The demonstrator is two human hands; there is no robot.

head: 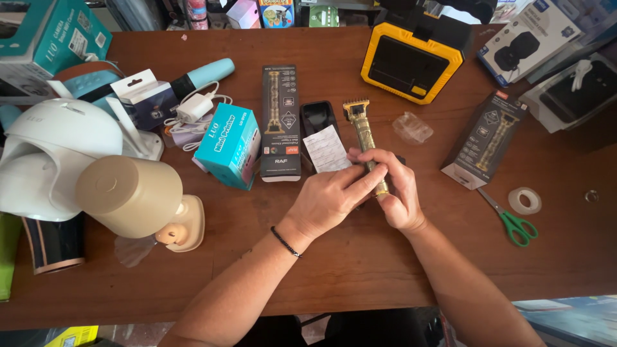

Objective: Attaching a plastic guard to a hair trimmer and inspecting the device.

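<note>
A gold hair trimmer (pixel 360 125) lies lengthwise on the brown wooden table (pixel 360 257), its comb head pointing away from me. My right hand (pixel 400 193) grips its lower body. My left hand (pixel 329 200), with a black band at the wrist, reaches across and its fingers rest on the same lower part of the trimmer. A white paper slip (pixel 324 149) lies just left of the trimmer, partly over a black plastic tray (pixel 317 117). The trimmer's tall black box (pixel 281 122) lies further left.
A second black trimmer box (pixel 483 141), green-handled scissors (pixel 514 222) and a tape roll (pixel 525 200) lie at right. A yellow-framed lamp (pixel 411 61) stands at the back. At left are a teal box (pixel 226 146), white charger cables (pixel 193 115), a white camera (pixel 58 157) and a beige lamp (pixel 138 199).
</note>
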